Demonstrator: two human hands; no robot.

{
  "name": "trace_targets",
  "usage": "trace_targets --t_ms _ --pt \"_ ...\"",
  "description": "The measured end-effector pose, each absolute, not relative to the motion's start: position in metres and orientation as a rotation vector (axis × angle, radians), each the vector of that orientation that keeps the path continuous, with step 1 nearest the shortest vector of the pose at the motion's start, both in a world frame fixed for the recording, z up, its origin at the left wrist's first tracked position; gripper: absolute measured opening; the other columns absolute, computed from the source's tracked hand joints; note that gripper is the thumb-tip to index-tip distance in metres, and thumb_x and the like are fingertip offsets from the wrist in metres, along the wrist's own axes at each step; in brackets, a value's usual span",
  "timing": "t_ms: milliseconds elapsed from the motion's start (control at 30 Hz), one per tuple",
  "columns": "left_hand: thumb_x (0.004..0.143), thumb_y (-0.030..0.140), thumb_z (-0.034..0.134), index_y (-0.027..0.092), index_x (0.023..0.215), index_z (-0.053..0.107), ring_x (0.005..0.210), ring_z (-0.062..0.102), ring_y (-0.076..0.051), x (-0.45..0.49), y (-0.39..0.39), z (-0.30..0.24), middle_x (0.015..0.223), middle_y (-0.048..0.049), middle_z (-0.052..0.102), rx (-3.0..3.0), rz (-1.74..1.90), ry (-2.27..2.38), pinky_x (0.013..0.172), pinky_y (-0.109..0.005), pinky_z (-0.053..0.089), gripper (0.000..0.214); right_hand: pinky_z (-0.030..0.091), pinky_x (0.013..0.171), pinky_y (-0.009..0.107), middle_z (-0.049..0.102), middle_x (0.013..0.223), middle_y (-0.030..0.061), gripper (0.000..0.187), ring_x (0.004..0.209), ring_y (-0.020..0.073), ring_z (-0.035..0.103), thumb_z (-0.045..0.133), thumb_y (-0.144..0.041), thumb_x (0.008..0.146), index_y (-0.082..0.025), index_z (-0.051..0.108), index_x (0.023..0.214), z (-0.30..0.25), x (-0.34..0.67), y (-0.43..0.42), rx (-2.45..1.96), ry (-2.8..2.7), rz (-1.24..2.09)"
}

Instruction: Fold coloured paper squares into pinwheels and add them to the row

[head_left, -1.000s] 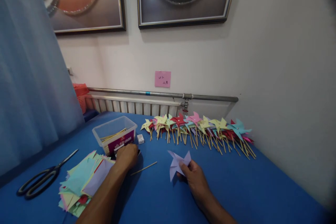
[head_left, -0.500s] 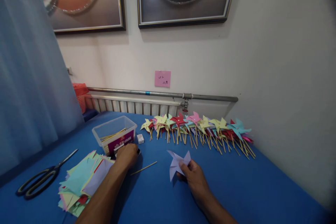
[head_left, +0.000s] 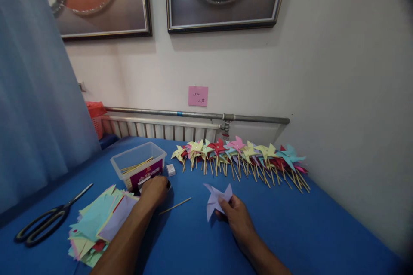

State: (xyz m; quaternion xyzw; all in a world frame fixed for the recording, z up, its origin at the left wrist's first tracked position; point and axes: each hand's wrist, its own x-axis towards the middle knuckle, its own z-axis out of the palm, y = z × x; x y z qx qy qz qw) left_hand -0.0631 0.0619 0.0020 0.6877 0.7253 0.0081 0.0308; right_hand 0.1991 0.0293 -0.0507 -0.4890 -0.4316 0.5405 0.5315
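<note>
Between the thumb and fingers of my right hand (head_left: 237, 217) is a lilac paper pinwheel (head_left: 214, 200) without a stick, held just above the blue cloth. My left hand (head_left: 155, 190) reaches down by the front of a clear plastic tub (head_left: 138, 154). Its fingers are hidden, and a small dark and white object beneath it is mostly covered. A thin wooden stick (head_left: 175, 206) lies on the cloth between my hands. Left of my forearm is a pile of coloured paper squares (head_left: 97, 219). Beyond the tub's right side sits a small white box (head_left: 171, 170).
Several finished pinwheels on sticks (head_left: 238, 154) lie in a row at the back. Black-handled scissors (head_left: 53, 217) rest at the left, near a blue curtain (head_left: 41, 94). The tub contains wooden sticks (head_left: 137, 166). A radiator (head_left: 161, 126) and pipe run along the wall.
The whole view has shifted slightly. Both hands keep nearly the same places and poses, my right still holding the lilac pinwheel and my left still by the tub.
</note>
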Motion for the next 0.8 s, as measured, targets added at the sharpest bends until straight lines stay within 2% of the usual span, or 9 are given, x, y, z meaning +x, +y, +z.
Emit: trace_targets --t_ms 267,800 --pt "0.084 0.018 0.047 0.015 0.096 0.074 0.101 0.069 -0.033 -0.0642 0.0609 0.0037 0.108 -0.0170 0.073 2.153 -0.007 2.200 0.080 -0.040 0.053 0.030 0.049 0.054 0.027 0.065 0.065 -0.0004 0.036 0.055 0.0152 0.058 0.077 -0.046 0.066 -0.017 0.068 0.085 -0.0481 0.1987 0.0268 -1.157 -1.034 1.288" --pt "0.086 0.013 0.043 0.018 0.099 0.070 0.096 0.070 -0.030 -0.0593 0.0600 0.0020 0.102 -0.0152 0.073 2.129 0.070 2.263 0.077 -0.036 0.051 0.031 0.050 0.054 0.026 0.066 0.066 -0.0005 0.037 0.055 0.0146 0.059 0.077 -0.047 0.065 -0.017 0.066 0.083 -0.0503 0.1982 0.0283 -1.144 -1.031 1.288"
